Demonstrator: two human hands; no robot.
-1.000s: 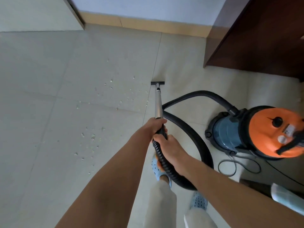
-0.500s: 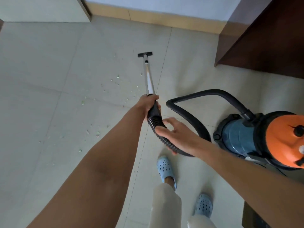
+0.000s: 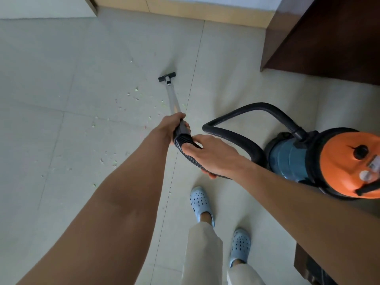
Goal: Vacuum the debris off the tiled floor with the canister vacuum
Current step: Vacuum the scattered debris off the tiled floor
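Orange-and-blue canister vacuum [image 3: 320,161], black hose [image 3: 257,109], pale-blue clogs [image 3: 200,202].

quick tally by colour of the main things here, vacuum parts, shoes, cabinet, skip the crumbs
black: 2, the hose and the floor nozzle
silver: 1, the wand
orange and blue: 1, the canister
light blue: 2, the clogs
dark brown: 1, the cabinet
total: 7

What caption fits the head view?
Both hands, left hand and right hand, steer the vacuum wand toward scattered debris.
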